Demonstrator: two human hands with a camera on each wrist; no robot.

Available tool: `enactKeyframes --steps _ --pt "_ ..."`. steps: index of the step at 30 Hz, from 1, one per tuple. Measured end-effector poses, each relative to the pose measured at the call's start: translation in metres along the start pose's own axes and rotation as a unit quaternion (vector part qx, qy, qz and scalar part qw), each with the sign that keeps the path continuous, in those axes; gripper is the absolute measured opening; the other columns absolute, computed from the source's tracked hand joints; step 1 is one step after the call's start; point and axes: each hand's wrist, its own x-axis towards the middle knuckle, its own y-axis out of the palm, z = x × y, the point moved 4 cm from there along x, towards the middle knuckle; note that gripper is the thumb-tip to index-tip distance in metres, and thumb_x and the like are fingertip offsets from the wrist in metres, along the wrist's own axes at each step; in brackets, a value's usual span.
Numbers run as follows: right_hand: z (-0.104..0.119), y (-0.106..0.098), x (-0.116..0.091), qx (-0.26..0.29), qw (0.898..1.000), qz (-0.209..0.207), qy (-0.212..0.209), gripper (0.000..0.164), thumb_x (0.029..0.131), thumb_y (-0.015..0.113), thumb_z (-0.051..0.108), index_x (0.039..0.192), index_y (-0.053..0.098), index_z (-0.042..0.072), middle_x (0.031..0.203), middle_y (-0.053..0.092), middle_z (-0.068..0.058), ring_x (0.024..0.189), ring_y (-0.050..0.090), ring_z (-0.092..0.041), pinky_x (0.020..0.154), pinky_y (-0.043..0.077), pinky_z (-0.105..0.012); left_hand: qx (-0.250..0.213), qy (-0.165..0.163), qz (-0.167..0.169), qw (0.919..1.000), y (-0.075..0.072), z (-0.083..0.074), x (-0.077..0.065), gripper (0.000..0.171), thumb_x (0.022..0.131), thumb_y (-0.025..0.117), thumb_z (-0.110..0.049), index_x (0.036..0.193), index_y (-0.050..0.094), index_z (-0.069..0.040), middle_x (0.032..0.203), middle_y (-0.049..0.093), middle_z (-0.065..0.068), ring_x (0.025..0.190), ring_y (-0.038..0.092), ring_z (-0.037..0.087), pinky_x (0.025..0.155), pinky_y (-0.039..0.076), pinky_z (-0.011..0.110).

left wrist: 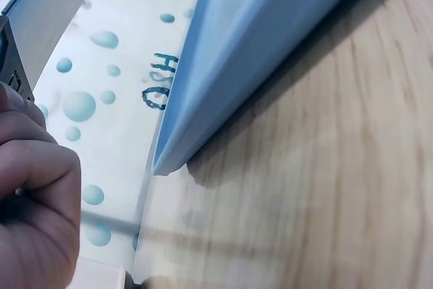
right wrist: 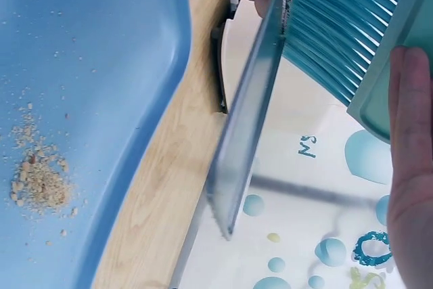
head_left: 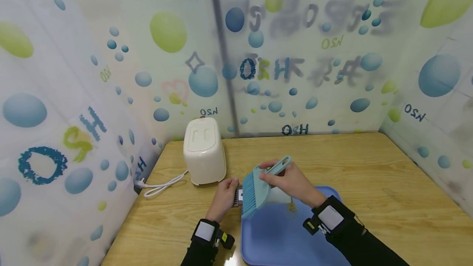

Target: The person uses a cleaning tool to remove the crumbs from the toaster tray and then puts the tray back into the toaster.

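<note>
My left hand [head_left: 223,198] grips the grey slotted end of a thin, flat crumb tray [head_left: 278,197], which is tilted over a blue serving tray [head_left: 281,233]. In the right wrist view the crumb tray [right wrist: 245,130] appears nearly edge-on. My right hand [head_left: 292,182] holds a light-blue brush [head_left: 262,186] near the base of its handle, fingers along the brush's back. Its teal bristles [right wrist: 331,25] meet the crumb tray close to the left hand's end and cover part of it in the head view. A small pile of crumbs [right wrist: 44,181] lies on the serving tray.
A white toaster [head_left: 203,151] stands behind my left hand on the wooden table [head_left: 391,184]. Its white cord [head_left: 166,186] runs left toward the wall. Patterned curtain-like walls [head_left: 295,106] close off the back and both sides. Fine crumbs dot the serving tray around the pile.
</note>
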Motion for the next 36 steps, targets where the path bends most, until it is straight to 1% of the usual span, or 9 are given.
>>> enactKeyframes --steps 3,6,8,10,12,15,21,25,36 --pt "-0.003 0.001 -0.002 -0.007 1.000 -0.001 0.003 0.038 0.099 0.070 0.022 0.128 0.065 -0.002 0.118 0.069 -0.019 0.094 0.071 -0.023 0.076 0.060 -0.036 0.005 0.004 -0.003 1.0000 0.001 -0.012 -0.005 0.037 0.111 0.045 -0.021 0.099 0.062 0.009 0.076 0.055 0.004 0.065 0.053 0.011 0.056 0.046 0.025" --pt "-0.005 0.001 -0.004 -0.024 1.000 -0.007 0.004 0.038 0.099 0.069 0.022 0.128 0.065 -0.001 0.124 0.066 -0.020 0.097 0.070 -0.023 0.077 0.058 -0.031 0.008 0.004 -0.002 1.0000 0.001 -0.012 -0.006 0.036 0.111 0.044 -0.019 0.101 0.062 0.010 0.077 0.057 0.007 0.065 0.054 0.012 0.056 0.046 0.026" --pt "-0.006 0.001 -0.004 -0.031 0.999 -0.011 0.004 0.037 0.098 0.070 0.023 0.128 0.066 0.000 0.126 0.066 -0.020 0.098 0.069 -0.023 0.077 0.058 -0.030 0.005 0.002 0.000 1.0000 0.001 -0.011 -0.005 0.037 0.111 0.044 -0.021 0.101 0.062 0.009 0.078 0.058 0.008 0.064 0.054 0.012 0.056 0.047 0.025" --pt "-0.006 0.001 -0.005 -0.037 0.999 -0.012 0.000 0.037 0.098 0.070 0.022 0.128 0.066 0.000 0.127 0.065 -0.021 0.099 0.069 -0.022 0.078 0.058 -0.029 0.006 -0.003 0.001 1.0000 0.002 0.000 0.000 0.038 0.111 0.043 -0.023 0.103 0.062 0.008 0.080 0.059 0.009 0.065 0.055 0.012 0.056 0.048 0.025" --pt "-0.007 0.001 -0.005 -0.043 0.999 -0.013 -0.006 0.036 0.098 0.070 0.022 0.128 0.066 0.000 0.128 0.065 -0.021 0.100 0.069 -0.022 0.078 0.057 -0.029 0.007 -0.003 0.002 1.0000 0.002 0.001 0.000 0.039 0.111 0.043 -0.023 0.103 0.062 0.010 0.079 0.058 0.008 0.065 0.055 0.013 0.056 0.047 0.024" --pt "-0.009 0.002 -0.005 -0.053 0.998 -0.014 -0.013 0.035 0.098 0.070 0.021 0.127 0.067 0.000 0.127 0.065 -0.021 0.099 0.069 -0.021 0.078 0.057 -0.028 0.011 0.000 0.001 0.9999 0.003 0.001 0.000 0.039 0.111 0.042 -0.021 0.104 0.061 0.012 0.079 0.057 0.008 0.066 0.055 0.014 0.057 0.047 0.024" --pt "-0.011 0.002 -0.008 -0.059 0.998 -0.014 -0.009 0.037 0.098 0.070 0.022 0.127 0.066 -0.001 0.123 0.068 -0.019 0.096 0.070 -0.019 0.075 0.057 -0.029 0.002 -0.004 -0.002 1.0000 0.001 0.004 -0.001 0.037 0.111 0.045 -0.023 0.105 0.063 0.008 0.079 0.058 0.010 0.064 0.055 0.014 0.052 0.047 0.025" --pt "-0.011 -0.001 -0.010 -0.063 0.998 -0.017 -0.004 0.037 0.098 0.070 0.022 0.126 0.066 -0.002 0.115 0.071 -0.017 0.092 0.071 -0.019 0.073 0.058 -0.030 0.002 0.001 -0.005 1.0000 0.000 0.001 -0.001 0.036 0.110 0.047 -0.025 0.102 0.063 0.007 0.075 0.056 0.005 0.062 0.054 0.012 0.051 0.047 0.025" --pt "-0.014 -0.012 -0.017 -0.077 0.996 -0.044 0.004 0.033 0.098 0.070 0.020 0.122 0.068 -0.002 0.110 0.072 -0.016 0.086 0.070 -0.018 0.070 0.057 -0.030 -0.011 -0.005 0.001 0.9999 0.000 0.001 -0.002 0.038 0.110 0.046 -0.028 0.102 0.061 0.005 0.074 0.056 0.003 0.061 0.056 0.012 0.049 0.047 0.026"
